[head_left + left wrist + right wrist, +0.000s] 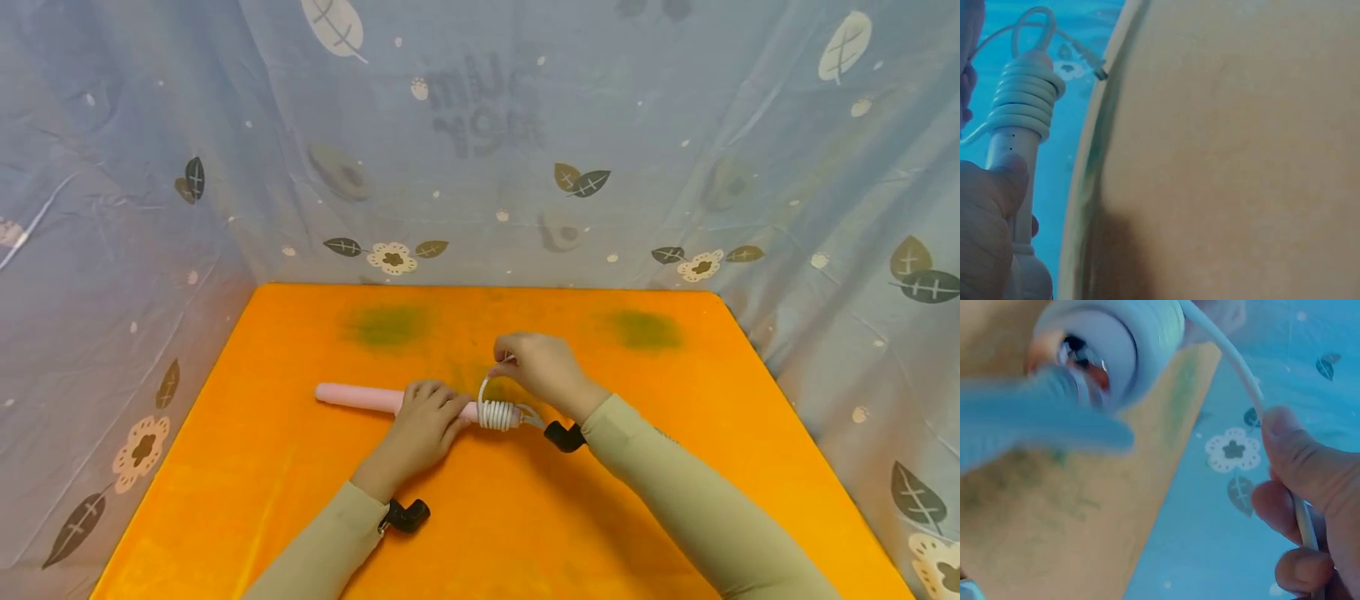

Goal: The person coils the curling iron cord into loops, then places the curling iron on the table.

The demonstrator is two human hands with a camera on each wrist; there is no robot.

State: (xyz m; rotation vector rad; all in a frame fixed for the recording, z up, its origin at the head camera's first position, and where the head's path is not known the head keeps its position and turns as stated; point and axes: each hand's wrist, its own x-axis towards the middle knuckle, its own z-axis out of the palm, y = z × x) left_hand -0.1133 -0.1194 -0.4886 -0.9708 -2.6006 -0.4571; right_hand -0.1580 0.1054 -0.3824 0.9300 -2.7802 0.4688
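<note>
A long pink corded appliance, shaped like a curling wand [360, 397], lies across the orange table, its rounded end to the left. My left hand [426, 425] grips it around the middle, thumb along the handle [1013, 147] in the left wrist view. A white cord [498, 414] is wound in several turns around the handle's right end. Above the coils, my right hand [547, 371] pinches the cord's free length [1235, 359] between thumb and fingers, holding it up in an arc. Beyond the handle's end the cord makes a loop, and its plug [1094, 65] shows in the left wrist view.
The orange table [285, 517] has two dark greenish patches near its back edge. A pale blue curtain [480, 208] with leaf and flower prints stands around the back and both sides. Black devices [408, 515] sit at both wrists.
</note>
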